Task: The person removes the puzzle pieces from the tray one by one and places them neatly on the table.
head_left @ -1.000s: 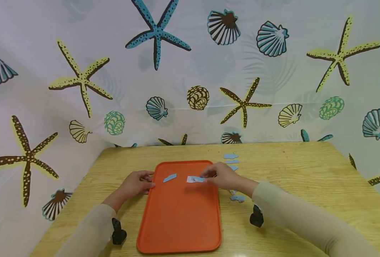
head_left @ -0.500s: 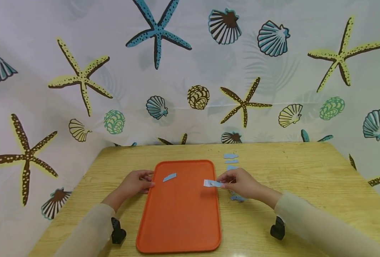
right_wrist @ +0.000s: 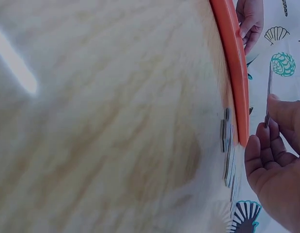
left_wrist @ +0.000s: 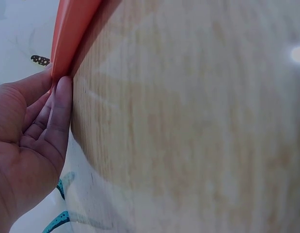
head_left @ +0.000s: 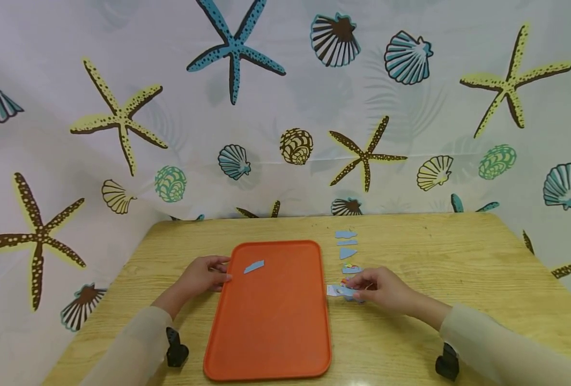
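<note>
My right hand [head_left: 386,289] pinches a flat light blue card strip [head_left: 334,290] with a white end between thumb and fingers, just beyond the right edge of an orange tray [head_left: 271,321]. In the right wrist view the card strip [right_wrist: 269,92] shows edge-on, as a thin line above the table. My left hand [head_left: 200,277] grips the tray's left rim; in the left wrist view its thumb and fingers [left_wrist: 65,92] close on the rim from both sides. One slanted light blue card piece [head_left: 253,266] lies on the tray near its upper left corner.
Right of the tray, several cut card pieces lie in a column on the wooden table [head_left: 439,252], including a triangular blue piece [head_left: 348,253] and one with coloured print [head_left: 351,269]. My right hand partly covers the nearest ones. A cloth with starfish and shells [head_left: 266,177] hangs behind.
My right hand has moved right and toward me, carrying the card strip from over the tray to above the column of pieces. The left hand has stayed at the rim.
</note>
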Motion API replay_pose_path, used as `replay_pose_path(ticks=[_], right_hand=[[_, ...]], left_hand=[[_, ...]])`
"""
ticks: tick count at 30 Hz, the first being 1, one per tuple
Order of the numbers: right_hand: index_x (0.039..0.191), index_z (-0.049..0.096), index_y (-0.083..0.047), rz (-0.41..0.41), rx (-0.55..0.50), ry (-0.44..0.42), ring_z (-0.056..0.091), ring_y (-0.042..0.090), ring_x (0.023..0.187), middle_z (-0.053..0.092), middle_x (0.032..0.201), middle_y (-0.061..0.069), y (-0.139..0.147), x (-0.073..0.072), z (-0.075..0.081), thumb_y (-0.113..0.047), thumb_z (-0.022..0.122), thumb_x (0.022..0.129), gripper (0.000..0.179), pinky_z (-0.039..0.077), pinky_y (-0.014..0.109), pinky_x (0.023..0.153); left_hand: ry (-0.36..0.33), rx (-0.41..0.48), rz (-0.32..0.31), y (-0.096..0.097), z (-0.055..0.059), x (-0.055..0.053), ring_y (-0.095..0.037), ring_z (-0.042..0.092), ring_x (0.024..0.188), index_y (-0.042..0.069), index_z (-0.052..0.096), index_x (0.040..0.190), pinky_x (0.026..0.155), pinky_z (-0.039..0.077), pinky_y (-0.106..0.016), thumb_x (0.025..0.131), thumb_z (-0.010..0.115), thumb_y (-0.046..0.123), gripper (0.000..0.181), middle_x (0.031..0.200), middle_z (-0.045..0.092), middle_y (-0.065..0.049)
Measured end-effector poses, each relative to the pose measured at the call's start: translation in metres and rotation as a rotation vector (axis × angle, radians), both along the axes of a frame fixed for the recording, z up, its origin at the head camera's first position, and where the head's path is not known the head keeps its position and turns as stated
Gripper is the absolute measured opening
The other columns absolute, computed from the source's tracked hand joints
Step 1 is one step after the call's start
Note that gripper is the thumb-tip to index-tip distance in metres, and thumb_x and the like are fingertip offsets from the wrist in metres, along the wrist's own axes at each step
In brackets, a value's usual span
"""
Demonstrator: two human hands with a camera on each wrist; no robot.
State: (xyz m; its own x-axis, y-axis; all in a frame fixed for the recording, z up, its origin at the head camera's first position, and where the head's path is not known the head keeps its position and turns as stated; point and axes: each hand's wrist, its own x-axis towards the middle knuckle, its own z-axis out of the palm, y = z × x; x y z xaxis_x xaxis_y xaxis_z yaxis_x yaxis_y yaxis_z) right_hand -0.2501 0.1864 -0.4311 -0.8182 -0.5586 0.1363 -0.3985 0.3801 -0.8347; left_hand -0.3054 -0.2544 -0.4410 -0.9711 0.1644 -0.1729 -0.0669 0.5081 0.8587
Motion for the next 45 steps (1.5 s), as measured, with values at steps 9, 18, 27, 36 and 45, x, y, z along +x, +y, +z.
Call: replay_pose_path(ticks=[9,18,27,36,45], right_hand=[[0.107,0.071,-0.001,-0.033,0.039,-0.005,0.061,0.013,0.084,0.067,0.097,0.004,0.016,0.010,-0.005,-0.009,0.069,0.090,0.018,0.053,0.027,0.072],[0.105,0.071,-0.005,-0.062,0.091,-0.004,0.058,0.011,0.085,0.067,0.100,0.001,0.024,0.016,-0.009,-0.012,0.070,0.090,0.016,0.051,0.027,0.073],[0.105,0.071,-0.007,-0.029,0.103,-0.017,0.060,0.012,0.087,0.067,0.100,0.000,0.029,0.016,-0.011,-0.011,0.070,0.090,0.015,0.052,0.027,0.073],[0.105,0.071,-0.007,-0.008,0.101,-0.045,0.060,0.011,0.090,0.068,0.102,0.001,0.032,0.017,-0.015,-0.007,0.069,0.090,0.015,0.051,0.026,0.074],[0.104,0.071,-0.005,0.005,0.093,-0.045,0.061,0.017,0.094,0.067,0.104,0.004,0.031,0.018,-0.013,-0.005,0.069,0.089,0.015,0.051,0.026,0.076]], left_hand=[[0.001,-0.010,0.001,0.000,0.001,0.001,-0.019,0.063,0.080,-0.004,0.047,0.140,0.070,0.058,-0.035,0.091,0.068,0.006,0.054,0.108,0.058,-0.016],[-0.004,-0.009,0.006,-0.001,0.001,-0.001,-0.019,0.063,0.081,-0.003,0.047,0.140,0.071,0.058,-0.034,0.091,0.067,0.005,0.054,0.108,0.058,-0.016],[-0.009,0.004,0.008,-0.001,-0.001,-0.002,-0.019,0.064,0.081,-0.004,0.047,0.140,0.071,0.058,-0.034,0.091,0.068,0.005,0.054,0.109,0.058,-0.016],[-0.009,-0.003,0.000,0.000,0.003,0.000,-0.019,0.064,0.080,-0.004,0.045,0.141,0.071,0.058,-0.034,0.092,0.067,0.006,0.055,0.110,0.058,-0.016],[-0.010,-0.002,0.008,0.001,0.002,0.002,-0.019,0.063,0.079,-0.004,0.046,0.141,0.070,0.058,-0.034,0.091,0.067,0.006,0.055,0.110,0.058,-0.016]])
